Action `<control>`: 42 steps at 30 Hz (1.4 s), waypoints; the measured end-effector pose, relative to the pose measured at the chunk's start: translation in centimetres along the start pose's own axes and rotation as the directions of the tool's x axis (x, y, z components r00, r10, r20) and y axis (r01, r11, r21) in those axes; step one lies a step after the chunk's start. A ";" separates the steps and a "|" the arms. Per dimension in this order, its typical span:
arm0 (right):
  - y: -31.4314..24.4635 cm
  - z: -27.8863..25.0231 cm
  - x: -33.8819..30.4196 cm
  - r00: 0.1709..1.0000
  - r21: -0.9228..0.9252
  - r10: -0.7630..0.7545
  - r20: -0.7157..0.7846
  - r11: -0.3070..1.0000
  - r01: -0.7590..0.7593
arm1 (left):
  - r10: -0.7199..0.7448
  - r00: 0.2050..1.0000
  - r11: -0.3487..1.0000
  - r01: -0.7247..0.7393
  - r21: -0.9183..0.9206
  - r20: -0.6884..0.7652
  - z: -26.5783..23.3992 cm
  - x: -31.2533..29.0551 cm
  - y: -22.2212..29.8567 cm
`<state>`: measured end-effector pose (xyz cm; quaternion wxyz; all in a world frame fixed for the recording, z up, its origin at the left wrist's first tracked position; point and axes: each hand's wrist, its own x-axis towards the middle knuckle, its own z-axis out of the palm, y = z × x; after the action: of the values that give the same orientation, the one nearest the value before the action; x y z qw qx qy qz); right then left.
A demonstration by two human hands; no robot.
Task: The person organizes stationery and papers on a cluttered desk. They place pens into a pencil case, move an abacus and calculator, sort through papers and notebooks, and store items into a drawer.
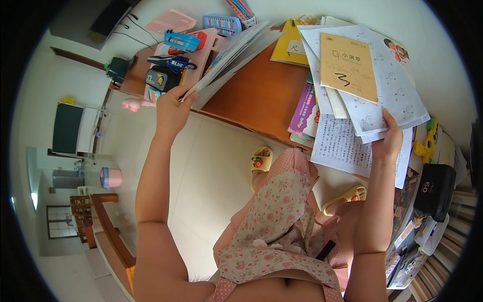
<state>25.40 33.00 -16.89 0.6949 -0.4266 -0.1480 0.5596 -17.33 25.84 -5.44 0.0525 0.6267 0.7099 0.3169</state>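
On the left, my left hand [173, 108] is closed round the near corner of a stack of papers and thin booklets [236, 55], tilted up on edge over the desk [241, 103]. To the right, my right hand [390, 138] pinches white printed sheets [397, 93] by their near edge, thumb on top. A tan exercise booklet [347, 63] with a black scribble lies on those sheets. Beneath them hangs a page of dense print [334, 143] past the desk's front edge. Purple-covered books [303, 110] are stacked just left of it.
A yellow folder [292, 43] lies at the back. Behind the left stack are a pink tray with a blue toy car [181, 42], a black case [162, 78] and a pencil holder [247, 20]. A black bag [433, 191] sits far right; a pink bin [111, 177] stands on the floor.
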 end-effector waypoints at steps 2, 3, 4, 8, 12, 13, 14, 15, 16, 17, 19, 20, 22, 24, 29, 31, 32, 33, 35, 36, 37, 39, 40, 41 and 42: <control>0.0 0.0 0.0 1.000 0.003 -0.022 0.009 1.000 0.022 | -0.045 0.999 0.998 0.045 -0.039 0.021 -0.4 0.2 -0.7; 0.0 0.0 0.0 1.000 0.011 -0.009 0.004 1.000 0.009 | -0.061 0.998 0.996 0.063 -0.067 0.032 -0.5 0.4 -1.2; 0.1 0.0 0.0 1.000 0.018 -0.005 0.001 1.000 0.005 | -0.122 0.992 0.992 0.122 -0.016 0.003 -0.7 0.6 -1.7; 0.0 0.0 0.0 1.000 0.012 -0.008 -0.016 1.000 0.008 | -0.116 0.984 0.993 0.113 -0.028 -0.135 -0.9 1.5 -4.0; -0.1 0.0 -0.1 1.000 0.011 0.000 -0.016 1.000 0.000 | -0.088 0.949 0.991 0.115 0.071 -0.304 -0.7 1.2 -5.0; -0.1 0.0 -0.1 1.000 0.004 0.002 -0.019 1.000 -0.002 | -0.107 0.936 0.985 0.145 0.090 -0.336 -0.6 0.9 -4.9; -0.1 0.0 -0.1 1.000 -0.008 -0.006 -0.022 1.000 0.006 | -0.055 0.933 0.985 0.108 0.132 -0.355 -0.4 0.5 -4.8; -0.1 0.0 0.0 1.000 -0.003 0.003 -0.021 1.000 -0.003 | -0.019 0.929 0.981 0.088 0.171 -0.369 -0.2 0.0 -4.6; 0.0 0.1 0.0 1.000 -0.003 0.001 -0.021 1.000 -0.001 | 0.086 0.915 0.978 -0.001 0.211 -0.395 0.2 -0.2 -4.3; 0.0 0.1 0.0 1.000 -0.008 -0.011 -0.025 1.000 0.011 | 0.099 0.917 0.974 -0.011 0.225 -0.386 1.1 -0.4 -4.0; 0.0 0.1 0.0 1.000 -0.004 -0.002 -0.030 1.000 0.002 | 0.216 0.897 0.961 -0.126 0.246 -0.385 3.0 -0.8 -3.3; 0.0 0.1 0.1 0.999 -0.009 -0.010 -0.032 1.000 0.009 | 0.280 0.907 0.934 -0.182 0.309 -0.315 4.0 -1.2 -3.0; 0.1 0.1 0.1 1.000 -0.002 0.001 -0.017 1.000 -0.001 | 0.270 0.958 0.884 -0.207 0.418 -0.096 6.3 -2.1 -2.1; 0.1 0.1 0.1 1.000 0.002 0.006 -0.015 1.000 -0.006 | 0.241 0.962 0.824 -0.271 0.498 0.125 8.1 -3.0 -1.2; 0.1 0.2 0.1 1.000 0.000 -0.003 -0.007 1.000 0.003 | 0.226 0.930 0.747 -0.357 0.561 0.291 10.3 -3.5 0.8; 0.0 0.2 0.0 1.000 0.003 -0.005 0.001 1.000 0.005 | 0.250 0.929 0.722 -0.366 0.587 0.272 10.7 -3.8 1.4; 0.0 0.1 0.0 1.000 0.003 -0.013 0.010 1.000 0.013 | 0.273 0.927 0.709 -0.374 0.598 0.255 10.8 -3.8 1.6; 0.0 0.1 0.0 1.000 0.000 0.002 0.018 1.000 -0.002 | 0.246 0.932 0.710 -0.361 0.604 0.268 10.9 -3.8 1.7; 0.0 0.0 0.0 0.999 -0.011 0.009 0.044 1.000 -0.008 | 0.234 0.935 0.706 -0.353 0.614 0.268 11.3 -3.6 1.7; 0.0 0.0 0.1 0.999 0.005 0.012 0.040 1.000 -0.012 | 0.209 0.933 0.700 -0.351 0.622 0.292 11.5 -3.5 1.6; 0.0 0.0 0.1 0.999 0.017 0.008 0.037 1.000 -0.009 | 0.200 0.930 0.689 -0.357 0.631 0.308 11.6 -3.3 1.4; 0.0 0.1 0.1 1.000 0.024 0.008 0.028 1.000 -0.009 | 0.230 0.941 0.693 -0.338 0.637 0.250 11.7 -2.9 1.2; 0.0 0.1 0.0 1.000 0.019 0.010 0.024 1.000 -0.011 | 0.265 0.948 0.710 -0.314 0.630 0.173 11.7 -2.4 1.2; 0.0 0.1 0.0 1.000 0.015 0.012 0.020 1.000 -0.013 | 0.236 0.963 0.731 -0.263 0.629 0.129 11.5 -1.9 1.2; -0.1 0.2 0.0 1.000 0.014 0.012 0.012 1.000 -0.012 | 0.289 0.957 0.748 -0.246 0.617 0.032 10.9 -1.4 1.2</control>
<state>25.29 33.05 -16.71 0.6936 -0.4193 -0.1455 0.5673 -10.82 28.80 -13.91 -0.2231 0.6939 0.6783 0.0930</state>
